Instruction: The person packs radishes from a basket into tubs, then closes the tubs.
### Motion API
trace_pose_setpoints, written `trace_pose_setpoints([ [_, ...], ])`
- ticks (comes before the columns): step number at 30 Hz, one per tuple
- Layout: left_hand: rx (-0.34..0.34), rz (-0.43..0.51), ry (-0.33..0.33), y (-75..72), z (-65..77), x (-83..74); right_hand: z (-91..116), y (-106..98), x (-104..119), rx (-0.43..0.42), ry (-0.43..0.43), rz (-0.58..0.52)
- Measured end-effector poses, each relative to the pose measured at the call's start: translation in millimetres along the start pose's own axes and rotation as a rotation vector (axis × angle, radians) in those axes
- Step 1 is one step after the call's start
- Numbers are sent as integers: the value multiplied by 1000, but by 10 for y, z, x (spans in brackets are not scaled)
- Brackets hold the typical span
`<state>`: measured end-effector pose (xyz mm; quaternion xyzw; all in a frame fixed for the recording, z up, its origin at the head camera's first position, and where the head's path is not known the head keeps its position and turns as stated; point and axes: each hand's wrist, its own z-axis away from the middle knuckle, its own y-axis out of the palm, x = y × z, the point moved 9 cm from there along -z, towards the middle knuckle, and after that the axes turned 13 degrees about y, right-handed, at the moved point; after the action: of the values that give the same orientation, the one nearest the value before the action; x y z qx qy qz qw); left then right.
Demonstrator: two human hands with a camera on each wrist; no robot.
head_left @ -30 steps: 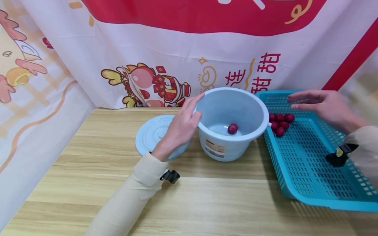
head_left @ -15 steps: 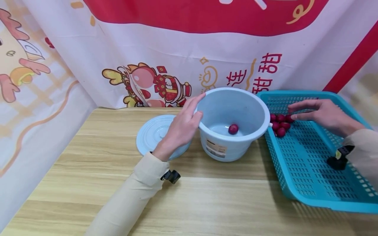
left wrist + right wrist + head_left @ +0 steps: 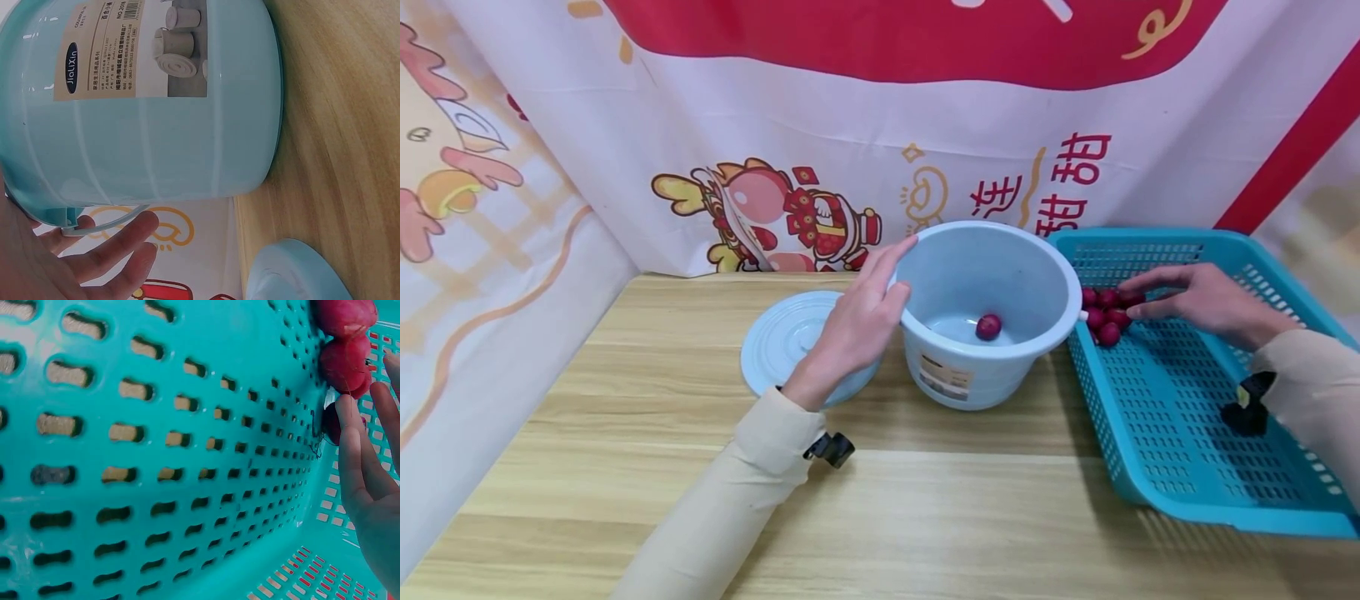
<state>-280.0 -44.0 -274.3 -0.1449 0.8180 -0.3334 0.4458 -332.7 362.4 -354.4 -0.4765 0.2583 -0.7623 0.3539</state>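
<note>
Left hand (image 3: 863, 321), fingers loose, on bucket's (image 3: 988, 279) left rim; right hand (image 3: 1210, 304), fingers parted at radishes (image 3: 1096, 318): best pinch one squarely.

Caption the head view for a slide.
Left hand against a pale blue bucket with one radish inside, right hand at more radishes in a teal basket.
</note>
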Motion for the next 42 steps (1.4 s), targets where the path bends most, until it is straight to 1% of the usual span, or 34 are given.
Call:
trace_pose_setpoints([
  [10,-1,-5,11,-11,-7,-12,-29,27,-26,-4,12,58],
  [16,-2,5,13,-15,-1,-18,-24,69,-9,20,6,59],
  [20,-3,2,9,-19,3,-20,-10,83,18,17,7,62],
  [26,-2,2,5,-16,3,-13,-17,88,30,-2,6,97],
  [31,0,-1,4,-9,1,-8,-18,78,54,-22,-14,125],
  [42,2,4,-1,0,4,15,62,-72,103,-87,-27,129],
])
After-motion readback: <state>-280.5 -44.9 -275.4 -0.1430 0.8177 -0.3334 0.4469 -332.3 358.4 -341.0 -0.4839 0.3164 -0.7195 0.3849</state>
